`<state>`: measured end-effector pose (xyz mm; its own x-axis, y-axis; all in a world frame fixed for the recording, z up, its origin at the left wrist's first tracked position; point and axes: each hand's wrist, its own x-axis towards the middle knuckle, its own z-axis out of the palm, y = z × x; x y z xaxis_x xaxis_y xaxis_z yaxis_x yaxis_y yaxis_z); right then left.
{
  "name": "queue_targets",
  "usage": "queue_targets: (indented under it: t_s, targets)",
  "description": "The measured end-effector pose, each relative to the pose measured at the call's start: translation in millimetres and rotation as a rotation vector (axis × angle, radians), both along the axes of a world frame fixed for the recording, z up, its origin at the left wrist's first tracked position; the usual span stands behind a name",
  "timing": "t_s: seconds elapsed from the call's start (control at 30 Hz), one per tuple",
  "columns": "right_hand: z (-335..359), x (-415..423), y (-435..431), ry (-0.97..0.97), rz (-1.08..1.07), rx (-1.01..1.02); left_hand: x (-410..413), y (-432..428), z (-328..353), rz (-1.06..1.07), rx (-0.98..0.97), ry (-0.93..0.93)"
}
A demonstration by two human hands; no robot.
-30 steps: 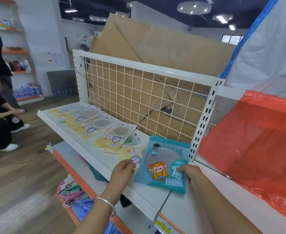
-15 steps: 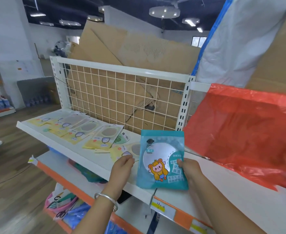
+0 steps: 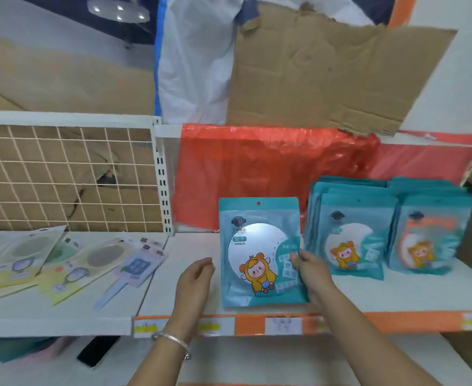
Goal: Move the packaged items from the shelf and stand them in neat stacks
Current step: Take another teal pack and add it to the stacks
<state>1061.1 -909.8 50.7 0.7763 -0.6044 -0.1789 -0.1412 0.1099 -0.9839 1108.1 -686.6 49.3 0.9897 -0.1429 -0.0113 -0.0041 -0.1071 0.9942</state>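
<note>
The teal pack (image 3: 259,252) stands upright near the front of the shelf (image 3: 190,246), between the two hands and just left of two standing stacks (image 3: 351,232) of like packs. The right hand (image 3: 311,270) pinches its right edge, thumb across the front, forearm reaching in from below. The left hand (image 3: 194,280) hovers just beside its left edge, fingers relaxed and holding nothing, a bracelet (image 3: 173,339) on the wrist.

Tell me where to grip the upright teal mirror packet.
Pinch the mirror packet by its side edges at mid-height. It stands upright on the shelf, thin, face forward, both edges exposed. The right hand pinches the right edge; the left hand is open just off the left. A stack of packets crowds the right, so the left looks roomier.
</note>
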Motion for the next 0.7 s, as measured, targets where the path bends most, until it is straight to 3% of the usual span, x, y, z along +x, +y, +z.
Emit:
queue_targets:
  t_s: [0.23, 0.43, 0.7]
  targets:
    - [-3, -100, -135, -0.054, -0.185, -0.010, -54, -139, 6, -0.157, -0.034, 0.000]
    - [-8, -166, -253, -0.034, -0.195, -0.078, -111, -250, 18, -0.206, -0.165, 0.032]
    - [-8, -192, -326, -0.065, -0.217, 0.035, -145, -331, 14, -0.179, -0.128, 0.089]
